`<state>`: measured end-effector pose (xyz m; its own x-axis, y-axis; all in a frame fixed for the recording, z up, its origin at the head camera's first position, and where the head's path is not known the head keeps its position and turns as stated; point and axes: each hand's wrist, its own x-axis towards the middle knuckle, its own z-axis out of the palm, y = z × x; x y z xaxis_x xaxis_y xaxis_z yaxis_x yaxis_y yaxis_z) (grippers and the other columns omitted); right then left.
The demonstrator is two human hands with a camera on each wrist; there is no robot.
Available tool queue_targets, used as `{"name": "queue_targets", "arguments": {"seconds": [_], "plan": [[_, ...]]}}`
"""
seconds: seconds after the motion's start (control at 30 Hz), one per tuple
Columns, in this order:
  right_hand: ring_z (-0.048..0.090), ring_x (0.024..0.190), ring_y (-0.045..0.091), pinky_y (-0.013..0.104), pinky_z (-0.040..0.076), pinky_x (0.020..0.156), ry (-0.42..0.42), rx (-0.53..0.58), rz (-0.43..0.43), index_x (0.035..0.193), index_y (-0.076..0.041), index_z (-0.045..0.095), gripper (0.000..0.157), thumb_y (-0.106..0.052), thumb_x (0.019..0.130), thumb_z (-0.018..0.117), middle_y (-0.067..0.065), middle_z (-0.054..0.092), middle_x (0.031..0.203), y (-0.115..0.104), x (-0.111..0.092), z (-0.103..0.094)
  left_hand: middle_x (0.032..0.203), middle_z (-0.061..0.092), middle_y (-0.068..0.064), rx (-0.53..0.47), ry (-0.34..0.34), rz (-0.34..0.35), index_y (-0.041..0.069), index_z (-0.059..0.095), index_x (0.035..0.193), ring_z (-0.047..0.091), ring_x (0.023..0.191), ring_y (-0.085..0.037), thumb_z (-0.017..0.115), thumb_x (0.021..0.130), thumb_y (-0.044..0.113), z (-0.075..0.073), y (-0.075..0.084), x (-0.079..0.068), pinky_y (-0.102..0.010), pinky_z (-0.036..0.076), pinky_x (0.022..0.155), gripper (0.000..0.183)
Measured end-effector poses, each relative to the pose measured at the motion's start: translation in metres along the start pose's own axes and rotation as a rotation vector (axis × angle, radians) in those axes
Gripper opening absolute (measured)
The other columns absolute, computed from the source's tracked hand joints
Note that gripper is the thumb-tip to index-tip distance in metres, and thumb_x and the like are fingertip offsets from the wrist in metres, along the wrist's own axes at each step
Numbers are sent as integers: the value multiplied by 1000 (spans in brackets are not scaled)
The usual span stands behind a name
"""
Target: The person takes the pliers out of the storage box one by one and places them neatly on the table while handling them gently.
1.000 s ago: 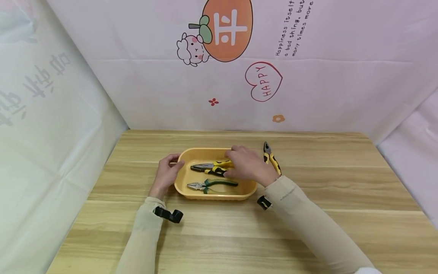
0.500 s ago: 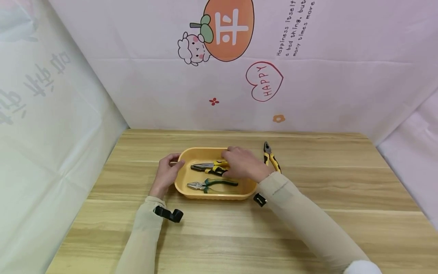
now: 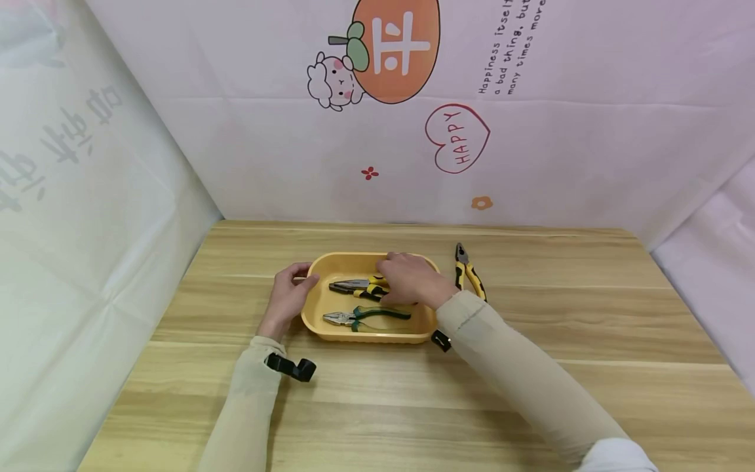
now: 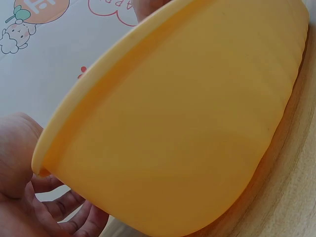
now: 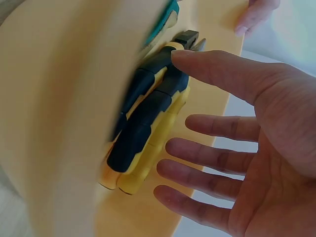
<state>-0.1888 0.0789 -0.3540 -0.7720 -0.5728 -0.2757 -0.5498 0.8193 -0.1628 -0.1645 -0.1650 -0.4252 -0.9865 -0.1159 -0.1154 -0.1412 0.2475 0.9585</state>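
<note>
A yellow plastic tray (image 3: 370, 338) lies on the table. My left hand (image 3: 288, 298) pinches its left end, thumb over the rim and the other fingers outside and below it in the left wrist view. Inside are yellow-and-black pliers (image 3: 352, 284), seemingly two pairs overlapping, their handles (image 5: 143, 123) stacked in the right wrist view. Nearer the front lie green-handled pliers (image 3: 377, 314). My right hand (image 3: 407, 280) reaches into the tray over the yellow-and-black handles. Its fingers (image 5: 212, 153) are straight and spread; the thumb tip overlaps the pliers, and contact cannot be told.
Another pair of yellow-and-black pliers (image 3: 462, 262) lies on the wooden table (image 3: 590, 314), right of the tray, jaws pointing to the back. A white printed cloth (image 3: 265, 164) hangs behind the table, with more cloth at both sides.
My right hand has shifted slightly left over the yellow-and-black handles, covering more of them. The left hand and the tray have stayed in place.
</note>
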Motion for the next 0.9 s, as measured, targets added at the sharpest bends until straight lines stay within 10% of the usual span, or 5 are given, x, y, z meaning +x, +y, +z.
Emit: {"name": "queue_targets", "arguments": {"seconds": [0.9], "plan": [[57, 119, 30, 45, 50, 97, -72, 25, 19, 135, -7, 60, 52, -25, 90, 79, 12, 59, 134, 1, 11, 7, 124, 58, -22, 2, -4, 2, -6, 58, 134, 57, 107, -29, 61, 101, 9, 0, 1, 0, -37, 53, 89, 36]]}}
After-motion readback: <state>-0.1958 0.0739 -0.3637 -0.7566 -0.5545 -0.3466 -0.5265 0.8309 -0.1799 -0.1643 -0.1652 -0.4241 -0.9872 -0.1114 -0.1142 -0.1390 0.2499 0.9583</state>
